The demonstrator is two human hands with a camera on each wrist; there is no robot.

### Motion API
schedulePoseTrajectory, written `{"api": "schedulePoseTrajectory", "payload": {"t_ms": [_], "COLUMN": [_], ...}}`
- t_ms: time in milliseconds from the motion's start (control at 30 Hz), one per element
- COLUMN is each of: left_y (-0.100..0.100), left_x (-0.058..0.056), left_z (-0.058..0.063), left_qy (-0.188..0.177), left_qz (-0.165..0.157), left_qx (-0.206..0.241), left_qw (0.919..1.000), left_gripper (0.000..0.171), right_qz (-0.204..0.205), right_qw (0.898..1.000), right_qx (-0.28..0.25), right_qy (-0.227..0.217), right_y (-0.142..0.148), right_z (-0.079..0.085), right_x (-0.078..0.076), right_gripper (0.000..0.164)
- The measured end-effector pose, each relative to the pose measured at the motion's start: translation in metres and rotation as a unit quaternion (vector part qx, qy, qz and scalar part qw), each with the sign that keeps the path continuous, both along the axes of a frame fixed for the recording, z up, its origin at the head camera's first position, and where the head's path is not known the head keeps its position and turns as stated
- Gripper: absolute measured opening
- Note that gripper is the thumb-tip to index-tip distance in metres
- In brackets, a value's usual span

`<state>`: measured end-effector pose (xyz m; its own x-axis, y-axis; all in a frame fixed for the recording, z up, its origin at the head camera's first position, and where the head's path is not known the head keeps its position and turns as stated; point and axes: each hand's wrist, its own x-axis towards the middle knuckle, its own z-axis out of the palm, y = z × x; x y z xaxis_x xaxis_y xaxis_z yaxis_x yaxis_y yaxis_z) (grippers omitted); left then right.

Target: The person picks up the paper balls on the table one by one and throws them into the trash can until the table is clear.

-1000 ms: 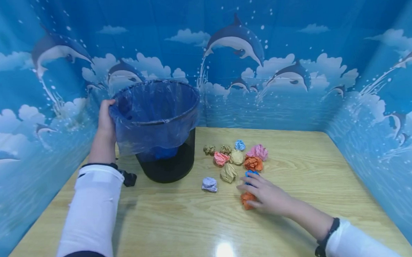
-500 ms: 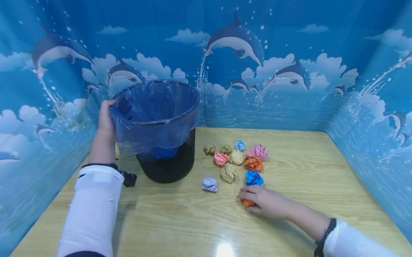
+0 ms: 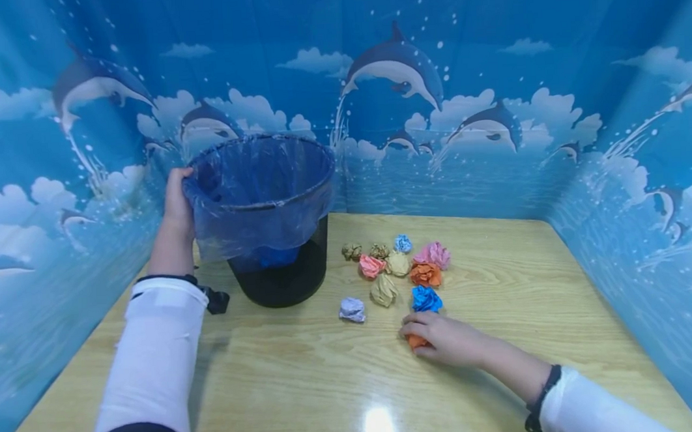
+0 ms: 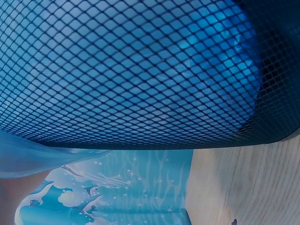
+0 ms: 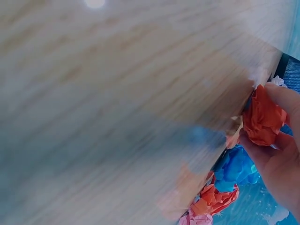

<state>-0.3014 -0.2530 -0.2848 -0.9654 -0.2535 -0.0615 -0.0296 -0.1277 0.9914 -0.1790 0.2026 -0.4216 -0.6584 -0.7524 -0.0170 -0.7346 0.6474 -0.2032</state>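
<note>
My left hand (image 3: 177, 202) grips the rim of a black mesh wastebasket (image 3: 285, 281) lined with a blue plastic bag (image 3: 253, 230). In the left wrist view the basket's mesh wall (image 4: 131, 84) fills most of the picture, with the bag showing through. My right hand (image 3: 446, 338) pinches an orange crumpled paper ball (image 5: 263, 117) between thumb and fingers, low over the table. Just beyond that hand lies a bright blue paper ball (image 3: 426, 298), and behind it a second orange paper ball (image 3: 425, 274). A pale lilac paper ball (image 3: 351, 310) sits nearer the basket.
More crumpled balls lie right of the basket: pink (image 3: 435, 255), light blue (image 3: 403, 243), coral (image 3: 371, 266) and several tan ones (image 3: 384, 291). The wooden table (image 3: 296, 382) is walled by a dolphin-print curtain (image 3: 466, 53). A small black object (image 3: 216, 300) shows by the left wrist.
My right hand has drawn back slightly from over the blue ball, and its fingers have closed round the nearer orange paper ball. The left hand and the basket have stayed still.
</note>
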Motion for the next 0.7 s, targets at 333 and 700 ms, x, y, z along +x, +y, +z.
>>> {"api": "schedulePoseTrajectory", "payload": {"t_ms": [333,700], "left_y": [-0.0002,-0.0002], "left_x": [0.0017,0.0017], "left_z": [-0.0002,-0.0001], "left_qy": [0.006,0.005], "left_qz": [-0.001,-0.004], "left_qx": [0.002,0.003], "left_qw": [1.0000,1.0000], "left_gripper": [0.078,0.081], "right_qz": [0.007,0.008], "right_qw": [1.000,1.000], "right_qx": [0.002,-0.006], "right_qy": [0.009,0.018], "right_y": [-0.0007,-0.0014], "right_z": [-0.0041,-0.0071], "right_x": [0.0001,0.0003], "right_gripper": [0.034,0.029]}}
